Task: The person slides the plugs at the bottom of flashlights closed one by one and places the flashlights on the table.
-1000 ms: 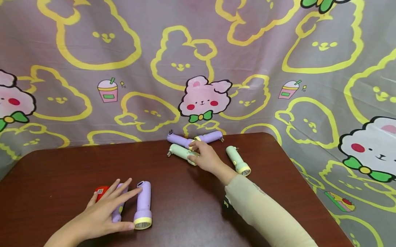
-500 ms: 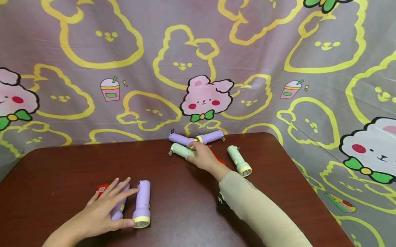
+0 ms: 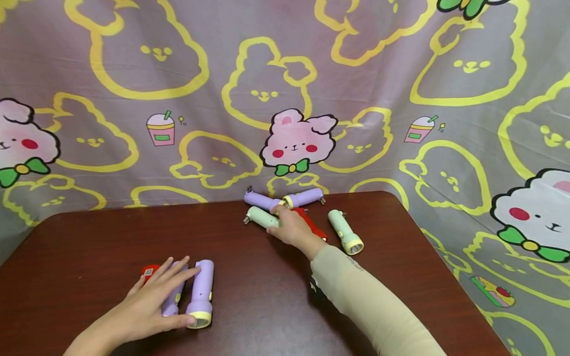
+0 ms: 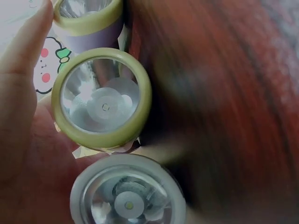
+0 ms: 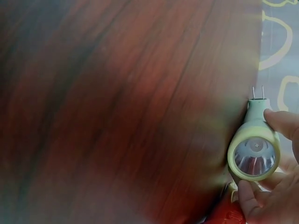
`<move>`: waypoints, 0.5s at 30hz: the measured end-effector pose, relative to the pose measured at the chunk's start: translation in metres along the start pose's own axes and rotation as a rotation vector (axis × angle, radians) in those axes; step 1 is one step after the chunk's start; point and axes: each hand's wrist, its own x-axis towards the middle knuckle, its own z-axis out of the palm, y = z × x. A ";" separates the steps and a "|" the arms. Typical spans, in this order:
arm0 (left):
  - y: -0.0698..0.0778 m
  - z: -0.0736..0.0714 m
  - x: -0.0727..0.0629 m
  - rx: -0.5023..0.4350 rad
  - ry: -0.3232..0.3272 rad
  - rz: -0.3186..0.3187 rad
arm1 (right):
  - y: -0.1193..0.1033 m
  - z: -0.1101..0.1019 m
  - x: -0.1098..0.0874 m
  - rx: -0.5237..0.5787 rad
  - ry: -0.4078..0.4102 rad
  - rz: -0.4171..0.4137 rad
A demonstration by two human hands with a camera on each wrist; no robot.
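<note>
In the head view, my left hand (image 3: 145,311) spreads over a purple flashlight (image 3: 171,303) and a red flashlight (image 3: 149,272), both partly covered. Its thumb touches a second purple flashlight (image 3: 201,288) on the right, and its fingers are fairly straight. The left wrist view shows a yellow-rimmed lens (image 4: 103,98) and a grey-rimmed lens (image 4: 128,205) beside the palm. Farther back, my right hand (image 3: 293,227) holds a pale green flashlight (image 3: 262,217) near its head, thumb on one side and fingers on the other. Two metal prongs stick out of its tail (image 5: 258,93).
Behind the right hand, two purple flashlights (image 3: 259,200) (image 3: 306,197) lie head to head. A red flashlight (image 3: 315,226) sits partly hidden beside that hand. Another green flashlight (image 3: 345,232) lies to its right. A patterned curtain (image 3: 207,118) hangs behind the brown table (image 3: 270,304).
The outer purple flashlight by the left hand has shifted slightly left and tilted. My right hand and forearm have moved a little left, uncovering the red flashlight beside it.
</note>
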 end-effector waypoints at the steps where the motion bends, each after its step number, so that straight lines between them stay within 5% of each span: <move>1: 0.000 0.000 0.000 -0.004 -0.002 -0.002 | 0.000 0.000 0.000 -0.006 -0.005 0.003; 15: -0.002 -0.002 0.000 -0.002 -0.004 0.006 | 0.000 -0.003 -0.008 0.029 0.052 0.019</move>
